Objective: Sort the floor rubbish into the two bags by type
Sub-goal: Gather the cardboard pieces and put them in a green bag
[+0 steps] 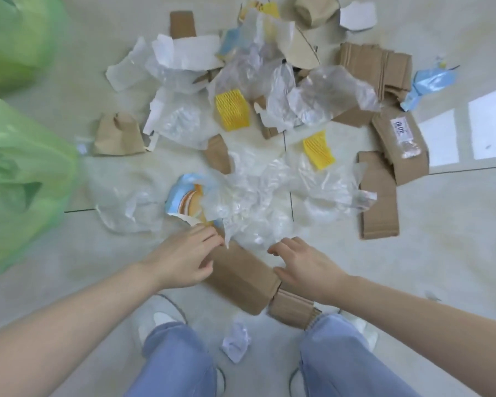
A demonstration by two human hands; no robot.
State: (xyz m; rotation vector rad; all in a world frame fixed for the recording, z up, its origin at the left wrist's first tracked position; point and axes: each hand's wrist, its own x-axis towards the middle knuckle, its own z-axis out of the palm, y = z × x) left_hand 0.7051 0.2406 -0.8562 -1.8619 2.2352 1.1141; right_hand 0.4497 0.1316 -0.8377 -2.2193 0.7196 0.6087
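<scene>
A heap of rubbish lies on the tiled floor: clear plastic film, brown cardboard pieces, white paper and yellow foam nets. Two green bags stand at the left, one near and one further back. A flat brown cardboard piece lies just in front of me. My left hand reaches over its left edge, fingers loosely curled, touching the film's edge. My right hand hovers over its right edge with curled fingers, holding nothing.
A blue and orange wrapper lies under the film. A crumpled white paper ball sits between my feet. Labelled cardboard and folded strips lie at the right. A blue wrapper lies at the far right.
</scene>
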